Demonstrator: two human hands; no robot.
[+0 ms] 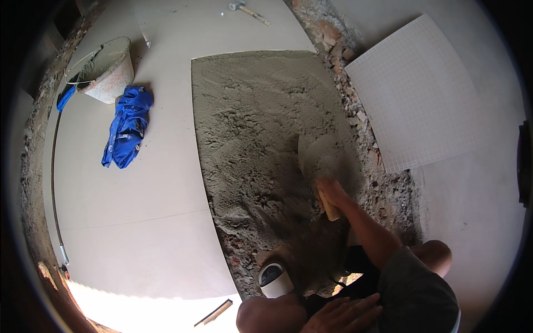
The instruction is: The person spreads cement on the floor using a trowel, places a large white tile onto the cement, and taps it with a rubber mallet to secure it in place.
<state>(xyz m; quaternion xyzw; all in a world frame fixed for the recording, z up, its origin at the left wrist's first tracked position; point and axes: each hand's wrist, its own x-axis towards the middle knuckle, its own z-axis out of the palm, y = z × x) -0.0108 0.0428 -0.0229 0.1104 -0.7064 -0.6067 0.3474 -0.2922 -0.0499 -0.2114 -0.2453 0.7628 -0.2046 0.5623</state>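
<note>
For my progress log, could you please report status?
Right hand: gripping trowel. Left hand: open, nothing visibly held. Mortar: uneven. Possible obstacle: white pipe near left knee.

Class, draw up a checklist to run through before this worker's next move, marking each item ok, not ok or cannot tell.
1. Right hand gripping the wooden trowel handle: ok.
2. Left hand clear of the mortar bed: ok.
3. Mortar surface smooth: not ok, rough and lumpy.
4. Mortar level: cannot tell from this view.
5. Gridded panel off the mortar: ok, to its right.
</note>
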